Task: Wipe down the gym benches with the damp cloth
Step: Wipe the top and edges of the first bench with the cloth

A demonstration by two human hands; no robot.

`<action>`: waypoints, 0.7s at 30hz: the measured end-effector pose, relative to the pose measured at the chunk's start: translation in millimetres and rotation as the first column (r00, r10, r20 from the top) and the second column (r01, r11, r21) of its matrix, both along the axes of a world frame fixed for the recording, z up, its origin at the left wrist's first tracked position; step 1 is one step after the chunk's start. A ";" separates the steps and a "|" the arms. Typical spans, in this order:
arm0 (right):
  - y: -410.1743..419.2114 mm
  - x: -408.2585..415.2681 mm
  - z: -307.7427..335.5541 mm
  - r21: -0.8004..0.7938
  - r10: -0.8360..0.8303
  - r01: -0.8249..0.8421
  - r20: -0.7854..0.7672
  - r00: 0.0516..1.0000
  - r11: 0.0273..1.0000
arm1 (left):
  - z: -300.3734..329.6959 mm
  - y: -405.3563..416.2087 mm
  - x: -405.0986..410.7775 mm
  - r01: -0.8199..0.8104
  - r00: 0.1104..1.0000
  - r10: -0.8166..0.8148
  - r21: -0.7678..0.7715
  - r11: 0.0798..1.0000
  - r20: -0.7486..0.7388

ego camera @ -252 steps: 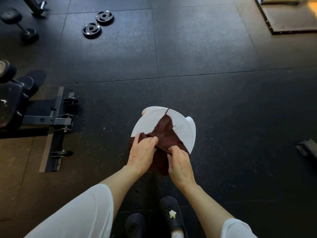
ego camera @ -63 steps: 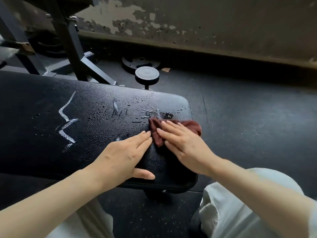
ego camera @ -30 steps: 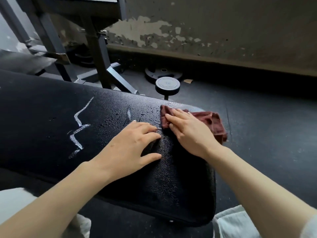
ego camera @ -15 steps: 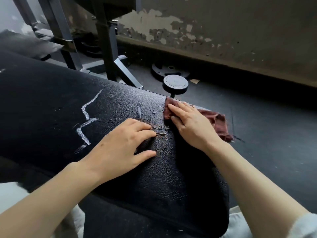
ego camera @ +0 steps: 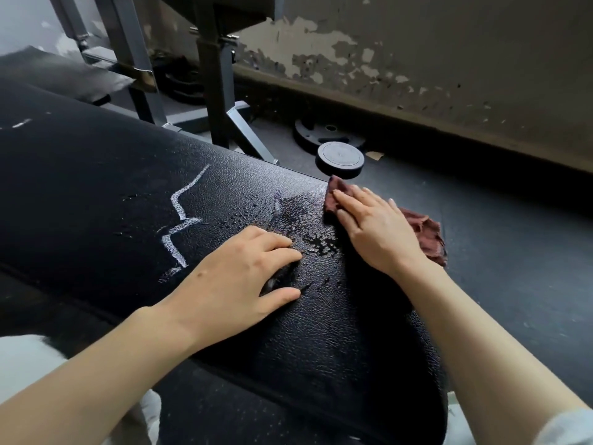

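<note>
Her right hand (ego camera: 375, 229) presses flat, fingers straight, on the maroon cloth (ego camera: 423, 234) at the desk's (ego camera: 337, 332) far edge. Just beside it, the left hand (ego camera: 237, 281) rests on wet padding, its grip loose, holding nothing.

Black padded bench (ego camera: 96, 194) being shown lengthwise, textured surface beaded with water droplets (ego camera: 308, 239) near its right end. White zigzag mark (ego camera: 181, 220) lying on bench pad left of droplets. Left hand (ego camera: 244, 281) being rested on bench, fingers slightly bent, just beside wet patch. Dark red cloth (ego camera: 423, 232) being pressed flat against bench's far right edge by right hand (ego camera: 375, 229), fingers straight. Round black weight plate (ego camera: 340, 159) lying on floor beyond bench. Peeling wall (ego camera: 417, 59) behind bench.
</note>
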State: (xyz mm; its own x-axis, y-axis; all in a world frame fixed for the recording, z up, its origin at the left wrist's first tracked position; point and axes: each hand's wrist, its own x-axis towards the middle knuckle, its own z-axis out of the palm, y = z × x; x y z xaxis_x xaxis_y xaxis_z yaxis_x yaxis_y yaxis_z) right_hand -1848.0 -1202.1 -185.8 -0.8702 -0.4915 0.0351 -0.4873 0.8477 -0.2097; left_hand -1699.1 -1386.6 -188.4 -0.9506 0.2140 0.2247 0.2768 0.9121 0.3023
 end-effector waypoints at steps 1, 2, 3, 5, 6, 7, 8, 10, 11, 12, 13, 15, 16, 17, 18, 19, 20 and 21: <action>-2.3 0.8 -1.6 0.003 -0.004 0.004 -0.016 1.000 1.000 | -0.6 -0.6 1.3 -0.002 1.000 0.002 0.002 1.000 0.000; -5.7 2.6 -2.8 0.001 0.004 -0.004 -0.032 0.999 1.000 | -1.1 -1.2 2.4 -0.005 1.000 0.005 0.005 1.000 0.000; -9.8 5.2 -2.9 -0.007 0.024 -0.025 -0.037 0.999 1.000 | -1.4 -1.5 3.2 -0.008 1.000 0.008 0.009 1.000 0.000; -18.7 13.5 -1.1 -0.026 0.094 -0.094 -0.006 0.996 0.995 | -1.9 -1.6 4.2 -0.010 1.000 0.010 0.012 1.000 -0.003; -23.8 19.3 0.0 -0.034 0.144 -0.144 0.010 0.990 0.989 | -2.0 -1.6 4.0 -0.009 1.000 0.009 0.008 1.000 -0.004; -29.1 26.0 0.8 -0.038 0.199 -0.198 0.016 0.980 0.979 | -2.0 -1.7 3.7 -0.006 1.000 0.006 0.004 1.000 -0.007; -33.9 33.2 1.1 -0.039 0.249 -0.248 0.012 0.968 0.968 | -1.9 -1.7 3.0 -0.001 1.000 0.001 0.001 1.000 -0.010; -39.0 42.8 -0.1 -0.034 0.318 -0.318 -0.009 0.948 0.947 | -1.8 -2.2 1.7 0.006 1.000 -0.006 -0.001 1.000 -0.017; -38.6 44.2 -0.5 -0.035 0.336 -0.337 -0.012 0.942 0.941 | -1.5 -2.3 1.5 0.007 1.000 -0.007 -0.004 1.000 -0.021; -36.2 43.6 -0.6 -0.040 0.346 -0.346 -0.012 0.938 0.937 | -1.3 -2.3 1.5 0.005 1.000 -0.006 -0.009 1.000 -0.022; -32.4 41.3 0.0 -0.044 0.346 -0.347 -0.012 0.938 0.937 | -1.0 -1.9 1.5 0.003 1.000 -0.003 -0.014 1.000 -0.022; -21.9 34.4 1.1 -0.032 0.315 -0.315 -0.017 0.949 0.948 | -0.4 -1.7 1.7 0.000 1.000 0.000 -0.019 1.000 -0.018; -15.6 30.4 1.5 -0.020 0.285 -0.285 -0.016 0.958 0.958 | -0.2 -1.9 1.8 0.000 1.000 -0.001 -0.019 1.000 -0.016; -9.0 26.4 1.7 -0.009 0.250 -0.250 -0.011 0.968 0.968 | 0.0 -2.0 2.2 0.001 1.000 -0.001 -0.017 1.000 -0.015; -2.5 22.7 1.9 -0.003 0.214 -0.214 -0.006 0.977 0.977 | 0.1 -2.1 2.6 0.000 1.000 -0.001 -0.015 1.000 -0.014; 3.0 19.9 1.9 -0.003 0.179 -0.179 -0.001 0.984 0.984 | 0.5 -2.1 3.1 -0.001 1.000 0.000 -0.013 1.000 -0.013; 7.1 18.6 2.0 -0.010 0.149 -0.149 0.001 0.989 0.989 | 0.9 -1.9 3.7 -0.001 1.000 0.001 -0.013 1.000 -0.014; 9.0 18.7 1.9 -0.018 0.123 -0.123 0.000 0.992 0.992 | 1.4 -2.0 4.2 0.000 1.000 0.000 -0.011 1.000 -0.016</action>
State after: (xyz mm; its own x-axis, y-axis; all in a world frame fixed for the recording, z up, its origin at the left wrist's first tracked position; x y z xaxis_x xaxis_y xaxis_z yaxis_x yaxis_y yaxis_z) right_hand -1829.3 -1193.0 -183.9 -0.8033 -0.5940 0.0441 -0.5873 0.7775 -0.2249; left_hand -1694.9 -1388.6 -187.0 -0.9470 0.2163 0.2375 0.2812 0.9155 0.2876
